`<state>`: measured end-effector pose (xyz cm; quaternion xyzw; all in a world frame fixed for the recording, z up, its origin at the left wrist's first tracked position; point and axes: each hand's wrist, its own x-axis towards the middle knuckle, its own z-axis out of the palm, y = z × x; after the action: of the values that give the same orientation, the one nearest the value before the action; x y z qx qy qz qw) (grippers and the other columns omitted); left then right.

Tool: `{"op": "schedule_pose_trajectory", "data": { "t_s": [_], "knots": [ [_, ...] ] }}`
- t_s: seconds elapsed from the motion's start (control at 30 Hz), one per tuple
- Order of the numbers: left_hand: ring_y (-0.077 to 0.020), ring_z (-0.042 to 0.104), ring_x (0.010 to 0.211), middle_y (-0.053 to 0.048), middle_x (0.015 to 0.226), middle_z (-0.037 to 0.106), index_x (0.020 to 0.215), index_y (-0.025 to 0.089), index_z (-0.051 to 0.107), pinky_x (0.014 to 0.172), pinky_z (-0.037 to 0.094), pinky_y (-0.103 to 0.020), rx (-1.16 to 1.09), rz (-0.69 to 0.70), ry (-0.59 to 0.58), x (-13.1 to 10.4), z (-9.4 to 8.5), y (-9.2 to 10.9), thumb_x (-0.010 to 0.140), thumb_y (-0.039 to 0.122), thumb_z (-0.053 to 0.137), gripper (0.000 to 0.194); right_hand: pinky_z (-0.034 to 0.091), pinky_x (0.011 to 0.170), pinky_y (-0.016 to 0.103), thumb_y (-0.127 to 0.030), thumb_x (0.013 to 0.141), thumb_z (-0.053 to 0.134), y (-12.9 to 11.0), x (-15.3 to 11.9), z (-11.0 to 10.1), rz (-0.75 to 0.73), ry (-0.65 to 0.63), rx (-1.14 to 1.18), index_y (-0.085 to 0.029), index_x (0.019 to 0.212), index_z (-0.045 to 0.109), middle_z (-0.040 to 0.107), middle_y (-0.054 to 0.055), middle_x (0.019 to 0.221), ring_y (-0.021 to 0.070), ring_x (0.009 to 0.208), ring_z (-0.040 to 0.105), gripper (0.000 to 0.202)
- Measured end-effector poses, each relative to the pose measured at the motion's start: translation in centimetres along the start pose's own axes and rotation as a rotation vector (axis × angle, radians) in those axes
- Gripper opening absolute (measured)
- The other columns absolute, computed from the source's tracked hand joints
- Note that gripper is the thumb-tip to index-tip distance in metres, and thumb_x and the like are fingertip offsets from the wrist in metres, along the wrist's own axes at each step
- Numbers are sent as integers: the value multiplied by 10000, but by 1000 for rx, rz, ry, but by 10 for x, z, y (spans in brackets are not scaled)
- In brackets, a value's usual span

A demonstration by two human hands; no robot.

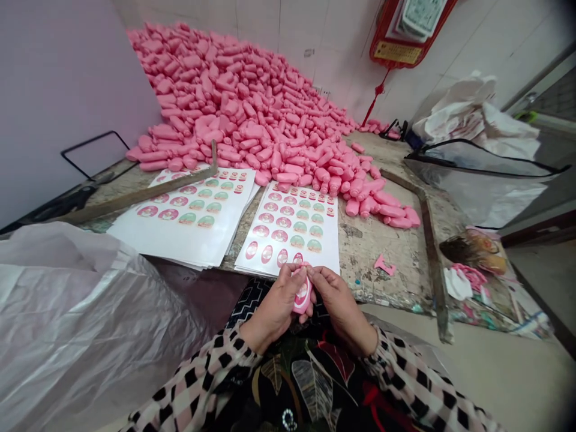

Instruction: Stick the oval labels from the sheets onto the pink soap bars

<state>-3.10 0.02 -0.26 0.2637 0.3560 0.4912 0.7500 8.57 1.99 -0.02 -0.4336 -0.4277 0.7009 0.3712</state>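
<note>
Bottle of pink plastic, small and rounded [302, 297], lies in the grip of the left hand [275, 303], its long axis running roughly away from the body, with the far end tipping slightly right. The left thumb presses on it from the left, with fingertips curled around its near right side; the right hand [337, 300] meets its far right edge, fingertips drawn close together, though whether they pinch anything I cannot tell. A white-and-pink oval label shows on its upward face. The bottle is just off the near edge of the white sheet of pink and green labels [330, 240]. Left of that sheet lies a similar stack of printed sheets [189, 240]; beyond it, a heap of pink bottles [234, 90] covers much of the worn desk [373, 240].
</note>
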Motion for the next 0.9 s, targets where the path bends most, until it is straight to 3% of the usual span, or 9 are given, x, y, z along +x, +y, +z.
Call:
{"op": "schedule_pose_trajectory", "data": {
  "t_s": [0.17, 0.33, 0.53, 0.67, 0.77, 0.9],
  "knots": [
    [-95, 515, 444, 13, 670, 570, 1005, 216, 332, 360, 359, -168, 0, 3, -57, -2, 0, -2, 833, 367, 498, 283, 362, 322, 194, -477, 818, 497, 1, 0, 0, 14, -33, 56, -178, 670, 449, 452, -76, 449, 108, 328, 506, 337],
    [-77, 487, 438, 35, 661, 551, 1053, 229, 301, 380, 346, -161, 36, -3, -84, -4, 0, -3, 778, 181, 539, 366, 373, 316, 202, -473, 802, 523, 1, -1, -2, 31, -32, 82, -170, 692, 485, 461, -71, 444, 108, 326, 494, 325],
    [-69, 496, 472, 47, 680, 522, 1061, 242, 298, 419, 372, -164, 38, -32, -159, -6, 1, -5, 737, 129, 548, 425, 392, 360, 186, -389, 688, 679, -1, -5, -9, 37, -13, 45, -152, 797, 538, 568, -39, 559, 85, 375, 510, 297],
    [-104, 566, 551, 40, 706, 536, 1207, 275, 231, 499, 452, -214, 125, -101, -260, -9, 3, -4, 726, 154, 601, 619, 360, 321, 205, -422, 704, 648, -2, -9, -15, 99, -36, 69, -156, 834, 528, 583, -22, 547, 111, 340, 495, 319],
    [-111, 573, 540, 38, 706, 552, 1328, 308, 62, 496, 461, -222, 209, -158, -320, -10, 5, -3, 701, 150, 648, 873, 365, 382, 183, -393, 708, 655, -4, -14, -19, 72, -6, 55, -149, 794, 542, 587, -18, 571, 88, 410, 501, 283],
    [-84, 561, 547, -2, 884, 568, 1361, 393, -81, 503, 453, -213, 163, -196, -301, -10, 4, -5, 624, 73, 693, 1115, 357, 436, 172, -365, 674, 694, -4, -20, -22, 45, -38, 1, -152, 829, 577, 574, -36, 613, 63, 467, 465, 288]
  ]
}}
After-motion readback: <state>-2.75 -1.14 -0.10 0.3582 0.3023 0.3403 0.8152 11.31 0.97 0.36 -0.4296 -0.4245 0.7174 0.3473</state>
